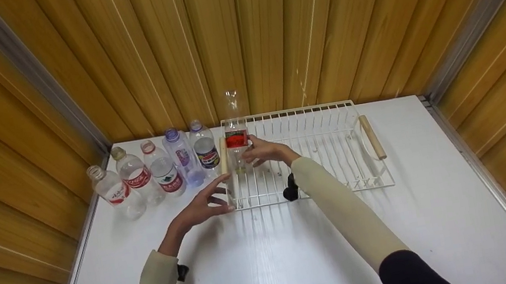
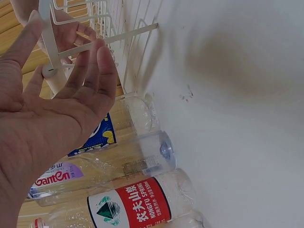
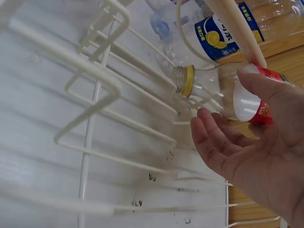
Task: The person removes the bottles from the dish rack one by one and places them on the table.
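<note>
A clear plastic bottle [image 1: 236, 138] with a red label stands upside down at the left end of the white wire dish rack [image 1: 311, 198]. Its capless neck, with a yellow ring [image 3: 189, 80], points down among the wires. My right hand [image 1: 267, 151] holds this bottle loosely around the label, thumb on one side and fingers on the other. At the rack's left end, my left hand [image 1: 203, 204] steadies the frame, with fingertips at the wooden handle [image 1: 223, 155] and the lower front corner. The left wrist view shows its fingers bent beside the white bars.
Several empty capless bottles stand upright left of the rack, among them a blue-labelled one [image 1: 207, 153], a purplish one [image 1: 184, 157] and a red-and-white-labelled one [image 2: 128, 204]. A second wooden handle [image 1: 372, 136] is at the rack's right end. Wood-patterned walls [image 1: 262, 35] enclose the white table [image 1: 262, 271].
</note>
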A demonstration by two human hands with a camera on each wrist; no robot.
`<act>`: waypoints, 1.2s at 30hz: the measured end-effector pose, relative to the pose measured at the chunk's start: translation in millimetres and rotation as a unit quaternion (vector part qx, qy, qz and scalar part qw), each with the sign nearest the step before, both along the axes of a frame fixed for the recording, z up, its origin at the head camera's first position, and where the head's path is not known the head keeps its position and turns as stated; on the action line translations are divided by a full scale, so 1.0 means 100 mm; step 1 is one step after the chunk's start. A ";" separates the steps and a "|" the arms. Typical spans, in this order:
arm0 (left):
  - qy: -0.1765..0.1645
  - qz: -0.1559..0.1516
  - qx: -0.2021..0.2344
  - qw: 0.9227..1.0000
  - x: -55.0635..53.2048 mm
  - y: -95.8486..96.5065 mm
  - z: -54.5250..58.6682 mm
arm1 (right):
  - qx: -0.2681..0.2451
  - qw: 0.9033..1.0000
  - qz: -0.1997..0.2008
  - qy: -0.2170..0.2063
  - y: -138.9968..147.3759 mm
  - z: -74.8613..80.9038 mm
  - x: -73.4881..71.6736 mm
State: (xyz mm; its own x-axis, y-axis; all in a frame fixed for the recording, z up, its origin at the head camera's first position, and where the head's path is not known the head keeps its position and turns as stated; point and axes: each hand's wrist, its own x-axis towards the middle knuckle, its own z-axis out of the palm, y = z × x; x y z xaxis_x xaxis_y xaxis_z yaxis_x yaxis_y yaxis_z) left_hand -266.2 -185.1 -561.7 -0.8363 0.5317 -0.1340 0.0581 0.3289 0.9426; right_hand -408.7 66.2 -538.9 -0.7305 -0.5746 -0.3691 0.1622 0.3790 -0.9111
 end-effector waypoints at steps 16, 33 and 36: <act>0.007 -0.008 0.011 1.000 0.03 0.03 -0.03 | -0.037 0.994 -0.089 -0.043 -0.10 0.01 0.04; -0.004 -0.008 0.002 1.000 -0.01 0.01 0.02 | -0.087 0.988 -0.103 -0.071 0.10 0.14 0.06; -0.002 -0.008 -0.001 1.000 0.00 -0.02 0.02 | -0.097 0.987 -0.103 -0.073 0.22 0.21 0.08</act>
State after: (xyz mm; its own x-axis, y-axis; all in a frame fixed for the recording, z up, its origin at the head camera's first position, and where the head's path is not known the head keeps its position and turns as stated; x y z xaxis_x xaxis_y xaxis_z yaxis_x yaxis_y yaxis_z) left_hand -266.6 -187.0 -560.1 -0.8268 0.5455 -0.1374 0.0607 0.3294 0.9422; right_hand -400.8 87.7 -517.6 -0.7858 -0.4903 -0.3771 0.3527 0.1457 -0.9243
